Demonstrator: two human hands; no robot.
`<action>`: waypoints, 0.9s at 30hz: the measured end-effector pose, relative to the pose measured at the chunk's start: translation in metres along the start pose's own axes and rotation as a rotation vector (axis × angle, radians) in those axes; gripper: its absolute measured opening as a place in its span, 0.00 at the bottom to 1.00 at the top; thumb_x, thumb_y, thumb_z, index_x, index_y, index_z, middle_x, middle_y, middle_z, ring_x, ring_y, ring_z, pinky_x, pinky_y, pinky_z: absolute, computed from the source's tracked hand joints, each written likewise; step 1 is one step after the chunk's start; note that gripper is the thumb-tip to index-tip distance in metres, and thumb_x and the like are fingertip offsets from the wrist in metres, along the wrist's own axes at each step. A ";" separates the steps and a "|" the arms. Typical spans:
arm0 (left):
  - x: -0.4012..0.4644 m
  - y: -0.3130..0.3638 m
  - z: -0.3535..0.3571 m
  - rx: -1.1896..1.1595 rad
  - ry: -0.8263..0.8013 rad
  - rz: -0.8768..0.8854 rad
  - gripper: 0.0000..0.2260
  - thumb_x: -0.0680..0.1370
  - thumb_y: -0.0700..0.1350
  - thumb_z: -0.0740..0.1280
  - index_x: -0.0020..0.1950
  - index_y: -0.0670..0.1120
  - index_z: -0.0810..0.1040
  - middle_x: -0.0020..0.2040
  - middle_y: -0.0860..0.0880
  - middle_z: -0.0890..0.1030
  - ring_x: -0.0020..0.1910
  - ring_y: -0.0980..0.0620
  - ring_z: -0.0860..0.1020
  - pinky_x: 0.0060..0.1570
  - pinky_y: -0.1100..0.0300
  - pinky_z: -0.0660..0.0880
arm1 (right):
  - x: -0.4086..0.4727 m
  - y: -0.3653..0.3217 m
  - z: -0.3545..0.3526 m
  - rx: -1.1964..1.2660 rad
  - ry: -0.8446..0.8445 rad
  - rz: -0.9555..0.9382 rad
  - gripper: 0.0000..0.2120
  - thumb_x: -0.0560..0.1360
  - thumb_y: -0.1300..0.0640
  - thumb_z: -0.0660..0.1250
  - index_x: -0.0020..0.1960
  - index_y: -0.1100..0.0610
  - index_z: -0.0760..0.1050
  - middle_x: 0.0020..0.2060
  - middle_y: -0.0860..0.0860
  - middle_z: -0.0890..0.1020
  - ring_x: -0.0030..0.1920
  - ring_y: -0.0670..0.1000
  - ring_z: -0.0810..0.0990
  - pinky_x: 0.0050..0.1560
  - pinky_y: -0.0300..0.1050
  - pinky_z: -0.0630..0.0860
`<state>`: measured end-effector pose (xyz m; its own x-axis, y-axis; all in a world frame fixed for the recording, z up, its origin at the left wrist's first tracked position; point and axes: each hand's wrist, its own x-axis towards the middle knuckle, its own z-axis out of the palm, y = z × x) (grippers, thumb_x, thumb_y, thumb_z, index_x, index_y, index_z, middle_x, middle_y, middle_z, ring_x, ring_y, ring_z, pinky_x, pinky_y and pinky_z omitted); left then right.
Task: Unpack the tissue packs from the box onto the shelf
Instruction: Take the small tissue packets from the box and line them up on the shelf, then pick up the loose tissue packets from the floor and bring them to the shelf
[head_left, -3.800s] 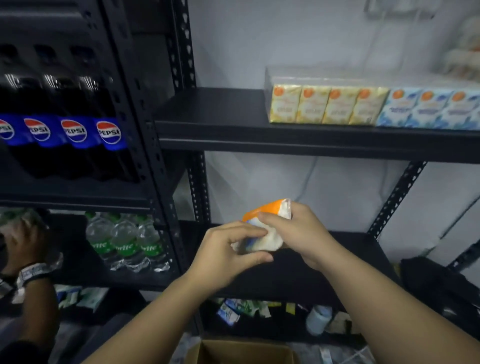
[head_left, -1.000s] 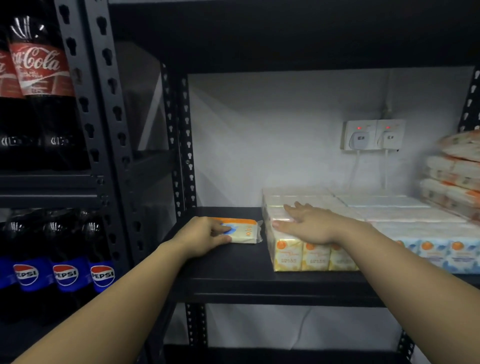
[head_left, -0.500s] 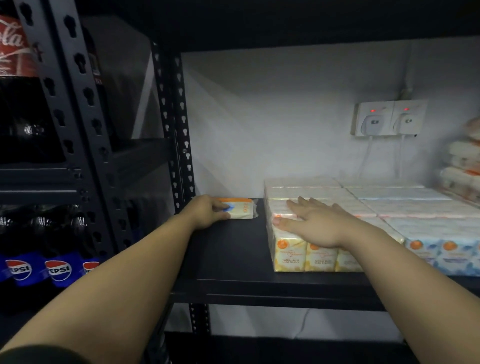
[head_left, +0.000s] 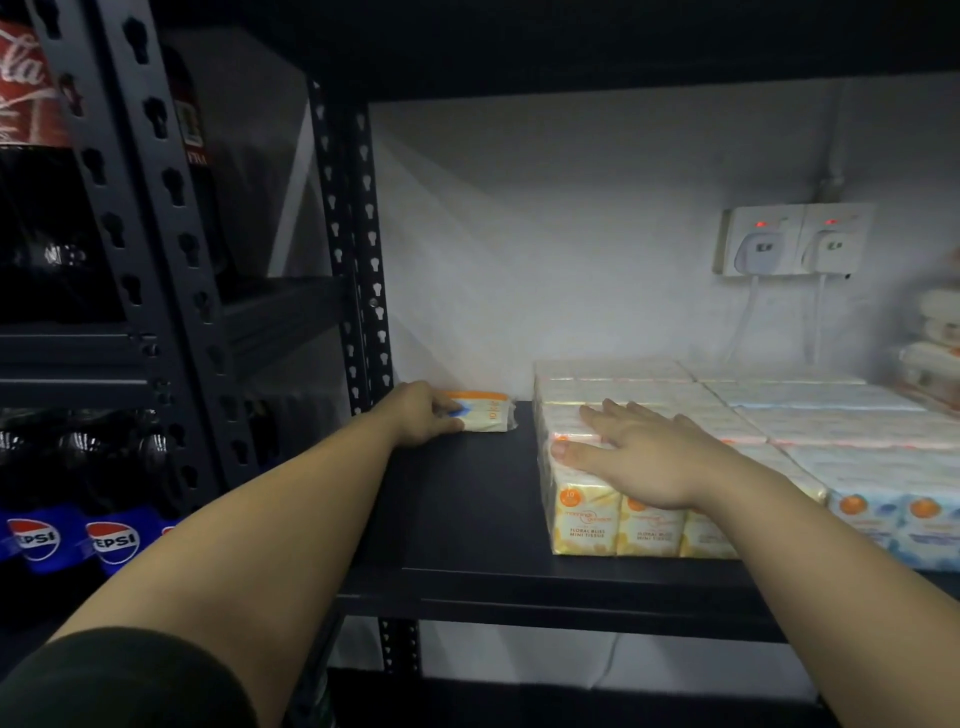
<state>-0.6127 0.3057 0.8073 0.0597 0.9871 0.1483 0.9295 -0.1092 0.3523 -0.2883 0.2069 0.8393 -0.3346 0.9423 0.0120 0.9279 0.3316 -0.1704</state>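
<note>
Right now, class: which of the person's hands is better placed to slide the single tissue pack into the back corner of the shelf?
Left. The left hand grips the single tissue pack; the right hand lies flat on the yellow packs.

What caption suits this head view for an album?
Left hand slides a tissue pack onto the shelf; right hand rests on a yellow bundle.

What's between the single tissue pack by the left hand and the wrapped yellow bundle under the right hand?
Nothing: in the head view only bare black shelf separates the single tissue pack from the yellow bundle.
</note>
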 end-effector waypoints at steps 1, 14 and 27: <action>-0.001 0.001 0.000 -0.001 0.000 -0.004 0.24 0.77 0.59 0.73 0.72 0.56 0.78 0.72 0.48 0.77 0.68 0.48 0.76 0.67 0.57 0.71 | 0.000 0.000 0.000 0.003 0.005 0.001 0.62 0.54 0.11 0.33 0.83 0.38 0.47 0.84 0.44 0.48 0.84 0.51 0.46 0.80 0.64 0.44; -0.154 0.055 0.014 0.014 0.165 0.167 0.37 0.75 0.74 0.59 0.79 0.56 0.68 0.79 0.55 0.69 0.78 0.53 0.66 0.75 0.52 0.66 | -0.029 -0.008 -0.004 0.018 0.318 -0.079 0.45 0.71 0.19 0.47 0.77 0.44 0.70 0.75 0.46 0.74 0.74 0.54 0.72 0.70 0.58 0.71; -0.265 0.126 0.085 -0.048 0.451 0.455 0.34 0.81 0.69 0.57 0.83 0.53 0.62 0.82 0.54 0.62 0.82 0.55 0.54 0.80 0.56 0.44 | -0.135 0.012 0.084 0.090 0.718 -0.178 0.33 0.80 0.33 0.58 0.78 0.49 0.70 0.79 0.46 0.66 0.81 0.47 0.59 0.80 0.51 0.53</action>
<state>-0.4802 0.0400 0.7336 0.2758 0.6958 0.6632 0.8292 -0.5212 0.2020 -0.2463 0.0800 0.7534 -0.2604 0.6831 0.6823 0.8423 0.5062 -0.1852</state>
